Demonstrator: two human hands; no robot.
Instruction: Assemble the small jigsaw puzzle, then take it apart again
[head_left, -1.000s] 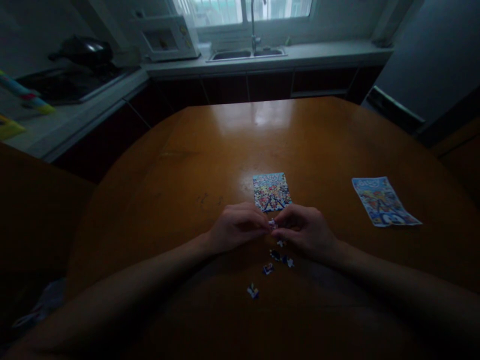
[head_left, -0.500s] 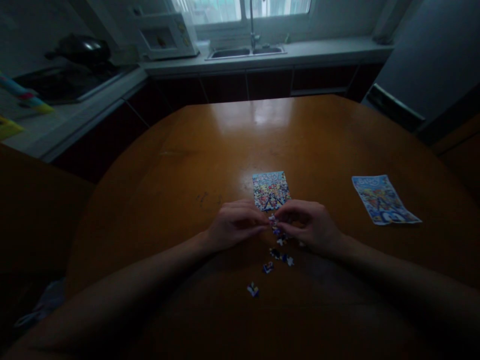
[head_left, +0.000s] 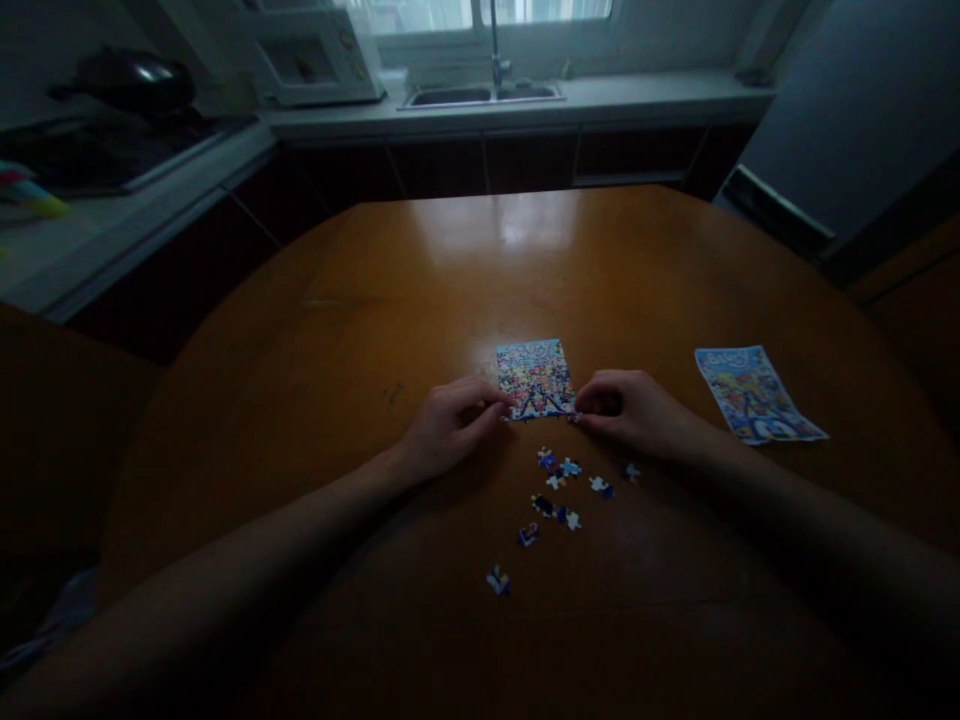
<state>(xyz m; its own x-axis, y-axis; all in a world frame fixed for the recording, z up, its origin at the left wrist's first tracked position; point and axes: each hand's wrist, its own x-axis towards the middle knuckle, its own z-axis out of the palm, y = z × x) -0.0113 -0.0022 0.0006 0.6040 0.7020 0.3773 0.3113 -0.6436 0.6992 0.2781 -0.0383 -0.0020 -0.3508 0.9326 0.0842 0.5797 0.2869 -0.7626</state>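
Your left hand [head_left: 456,425] curls at the puzzle's [head_left: 534,378] near-left corner, grip unclear, while your right hand's [head_left: 637,412] fingers pinch a piece [head_left: 574,416] near-right.

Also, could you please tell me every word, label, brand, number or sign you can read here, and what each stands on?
Nothing can be read for certain.
Printed sheet: large pale lettering at its top, too blurred to quote.
Puzzle: lettering near its top, too small and blurred to read.

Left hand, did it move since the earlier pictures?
Yes: judged against the puzzle, the left hand has moved left and slightly forward, to the puzzle's near left corner.
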